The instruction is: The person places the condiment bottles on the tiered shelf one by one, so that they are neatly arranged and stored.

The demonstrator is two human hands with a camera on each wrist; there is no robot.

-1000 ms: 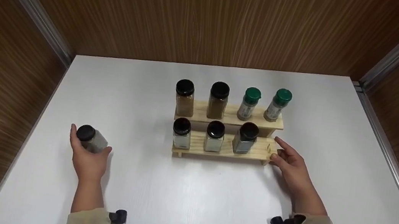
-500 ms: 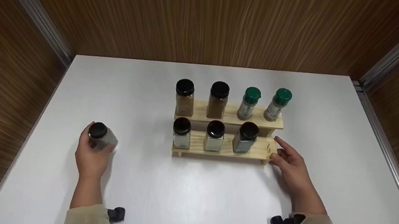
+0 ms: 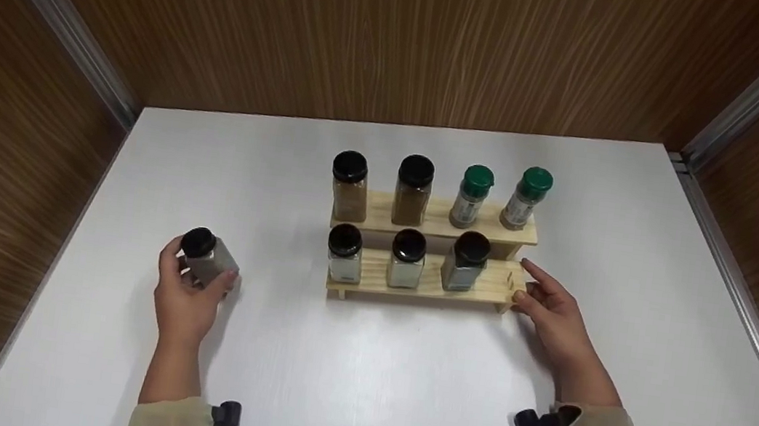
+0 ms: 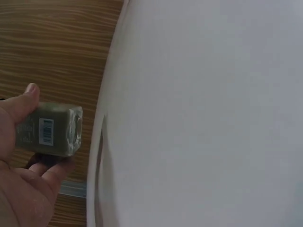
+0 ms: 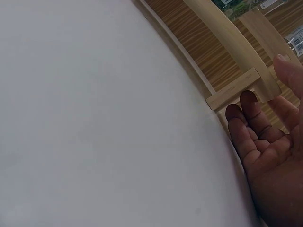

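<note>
My left hand (image 3: pixel 185 305) grips a spice jar (image 3: pixel 213 266) with a black cap, leaning over at the left of the table. In the left wrist view the jar (image 4: pixel 52 130) shows greenish contents, a barcode label and its clear base. My right hand (image 3: pixel 558 328) holds the right end of a two-step wooden spice rack (image 3: pixel 414 287), thumb in front and index finger behind. Seen from the right wrist, other fingers (image 5: pixel 244 135) curl beside the rack's leg (image 5: pixel 232 90). On the lower step stand three black-capped jars (image 3: pixel 406 260), left of a bare stretch near that hand.
The rack's upper step carries two black-capped jars (image 3: pixel 413 192) with brown contents and two green-capped jars (image 3: pixel 472 197). White table (image 3: pixel 358 371) surrounds the rack. Wood-grain panels (image 3: pixel 402 40) rise at the back and both sides.
My left hand has moved right and slightly away from me, with the jar tilting in its grasp. The right hand and the rack have stayed where they were.
</note>
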